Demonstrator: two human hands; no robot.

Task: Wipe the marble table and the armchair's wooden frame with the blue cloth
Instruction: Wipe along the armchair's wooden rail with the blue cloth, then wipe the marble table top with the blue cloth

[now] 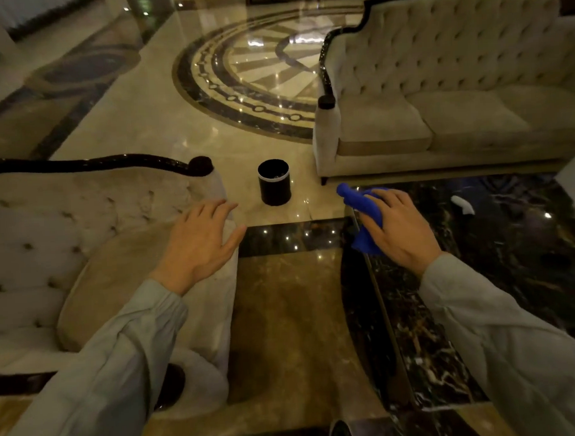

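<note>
Head view, right hand (399, 227) presses blue cloth (361, 208), marble table (499, 274)

Glossy marble floor (162, 101) with round inlay, tufted sofa (455, 88), black bin (274, 187).

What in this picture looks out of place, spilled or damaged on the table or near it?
Only one thing stands out: a small white object lies alone on the dark marble table, right of the right hand pressing the blue cloth. It is too blurred to identify. No spill or damage shows.
</note>
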